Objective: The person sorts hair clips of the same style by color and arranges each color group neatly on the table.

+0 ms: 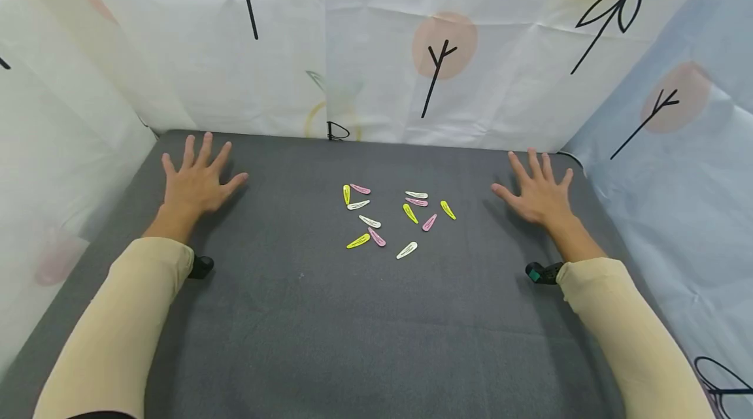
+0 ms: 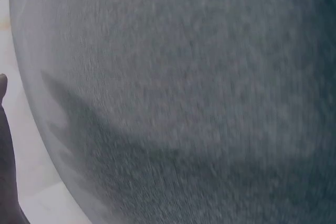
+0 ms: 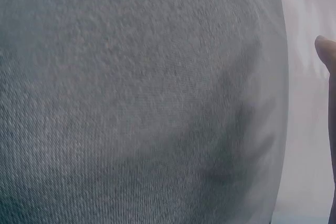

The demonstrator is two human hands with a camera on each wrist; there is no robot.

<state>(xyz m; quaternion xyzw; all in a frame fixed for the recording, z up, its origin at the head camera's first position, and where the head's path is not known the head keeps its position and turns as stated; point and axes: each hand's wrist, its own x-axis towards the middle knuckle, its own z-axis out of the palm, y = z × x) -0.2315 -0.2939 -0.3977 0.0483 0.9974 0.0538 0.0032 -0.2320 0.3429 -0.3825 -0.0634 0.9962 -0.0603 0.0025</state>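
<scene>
Several small snap hair clips lie scattered mid-table in the head view: yellow ones such as the yellow hair clip (image 1: 358, 240), pink ones such as the pink hair clip (image 1: 429, 222), and white ones such as the white hair clip (image 1: 407, 250). My left hand (image 1: 197, 185), fingers spread and holding nothing, is over the far left of the table. Over the far right, my right hand (image 1: 539, 195) spreads its fingers too, likewise with nothing in it. Both hands are well apart from the clips. The wrist views show mostly cloth, hand shadows and a thumb at the edge.
A dark grey cloth covers the table (image 1: 353, 340). White fabric with line-drawn plants hangs as a back wall (image 1: 376, 66), with a left side wall (image 1: 53, 144) and a bluish right side wall (image 1: 694, 210). A dark wrist device (image 1: 542, 273) sits at the right cuff.
</scene>
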